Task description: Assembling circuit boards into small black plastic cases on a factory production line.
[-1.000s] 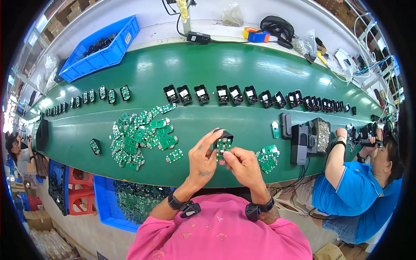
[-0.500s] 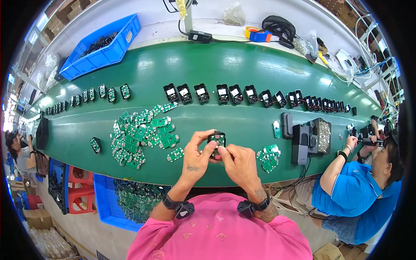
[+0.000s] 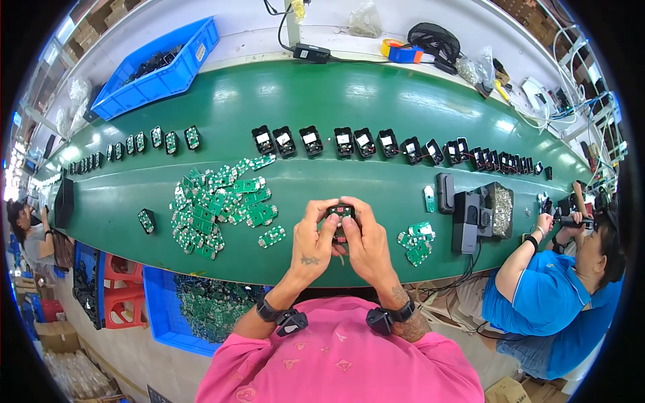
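Observation:
Between both hands, above the table's near edge, I hold a small black plastic housing with a circuit board in it. My left hand wraps its left side, the thumb pressed on the board. From the right, my right hand grips it the same way, its thumb on the board too. Fingers cover much of the housing. A loose green circuit board lies just left of my hands, beside a heap of green circuit boards. A smaller group of boards lies to the right.
Across the green table runs a row of black housings; board-filled housings stand left. A grey device and a bin of small metal parts are at right. A blue crate sits behind. A co-worker sits right.
My right hand has turned from pressing with its thumb over the board to wrapping the housing's right side. Both hands now hold it evenly, thumbs on the board.

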Tool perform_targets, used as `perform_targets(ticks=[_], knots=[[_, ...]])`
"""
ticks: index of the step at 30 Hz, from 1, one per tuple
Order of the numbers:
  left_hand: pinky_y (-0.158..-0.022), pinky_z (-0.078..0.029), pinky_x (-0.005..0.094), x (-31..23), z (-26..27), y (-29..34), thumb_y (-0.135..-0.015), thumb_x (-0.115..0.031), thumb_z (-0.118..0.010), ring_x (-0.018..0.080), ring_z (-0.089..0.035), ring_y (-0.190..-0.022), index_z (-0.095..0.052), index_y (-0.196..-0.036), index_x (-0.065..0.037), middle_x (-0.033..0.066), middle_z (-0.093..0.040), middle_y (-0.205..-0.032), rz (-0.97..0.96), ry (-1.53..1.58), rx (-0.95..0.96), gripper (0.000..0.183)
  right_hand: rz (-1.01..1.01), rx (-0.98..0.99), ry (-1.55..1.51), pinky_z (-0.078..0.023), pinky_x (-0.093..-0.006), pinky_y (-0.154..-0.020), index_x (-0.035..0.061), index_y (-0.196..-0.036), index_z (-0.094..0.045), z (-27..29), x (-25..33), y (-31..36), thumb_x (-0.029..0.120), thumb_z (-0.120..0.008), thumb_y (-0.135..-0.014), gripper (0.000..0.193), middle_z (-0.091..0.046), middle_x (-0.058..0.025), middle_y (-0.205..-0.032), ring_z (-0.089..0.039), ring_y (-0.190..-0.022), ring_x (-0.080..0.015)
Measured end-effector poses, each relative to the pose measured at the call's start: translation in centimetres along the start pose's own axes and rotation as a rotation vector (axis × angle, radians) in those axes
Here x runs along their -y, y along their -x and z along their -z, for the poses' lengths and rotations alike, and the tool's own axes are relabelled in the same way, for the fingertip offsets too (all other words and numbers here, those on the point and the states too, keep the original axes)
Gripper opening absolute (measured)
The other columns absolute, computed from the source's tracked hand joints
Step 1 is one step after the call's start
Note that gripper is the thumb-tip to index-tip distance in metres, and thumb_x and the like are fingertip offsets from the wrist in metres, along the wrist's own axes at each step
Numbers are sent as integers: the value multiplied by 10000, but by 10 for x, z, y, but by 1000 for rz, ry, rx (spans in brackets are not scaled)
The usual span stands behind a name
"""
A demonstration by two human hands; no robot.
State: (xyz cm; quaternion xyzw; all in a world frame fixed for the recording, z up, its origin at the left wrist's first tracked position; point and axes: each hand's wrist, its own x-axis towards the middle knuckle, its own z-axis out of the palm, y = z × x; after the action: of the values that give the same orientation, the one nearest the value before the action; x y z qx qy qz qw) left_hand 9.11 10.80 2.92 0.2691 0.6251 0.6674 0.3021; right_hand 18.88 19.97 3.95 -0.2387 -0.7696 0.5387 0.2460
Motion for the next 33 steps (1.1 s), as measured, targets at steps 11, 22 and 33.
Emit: perform_targets(ticks=[11,22,33], knots=[[-532,-588,298,-2,46,-24,-998,-101,-529,177,-703,-698,-555,-1219,-22,129,-692,-1052,-50,-213,-160,235,-38,65,-194,-526,-295,-705,47,-1329,-517,-51,-21,-40,125,-529,-1014,325,-660,-87,-973,-637,-799,-144],[-481,-570,349,45,254,-217,-992,-110,-507,262,-704,-567,-509,-1220,-62,149,-642,-840,-55,-518,-425,233,582,211,468,-310,-481,-1158,-68,-1410,-429,-165,-36,-121,358,-613,-948,655,-449,-286,-1432,-377,-1378,-430],[-975,-489,472,-7,184,-189,-850,-241,-680,374,-560,-1227,-447,-1446,-112,213,-530,-1381,-284,-1320,34,653,494,173,636,-212,-657,-1141,59,-1444,-456,-169,-32,-96,494,-683,-858,764,-387,-252,-1483,-260,-1433,-460]])
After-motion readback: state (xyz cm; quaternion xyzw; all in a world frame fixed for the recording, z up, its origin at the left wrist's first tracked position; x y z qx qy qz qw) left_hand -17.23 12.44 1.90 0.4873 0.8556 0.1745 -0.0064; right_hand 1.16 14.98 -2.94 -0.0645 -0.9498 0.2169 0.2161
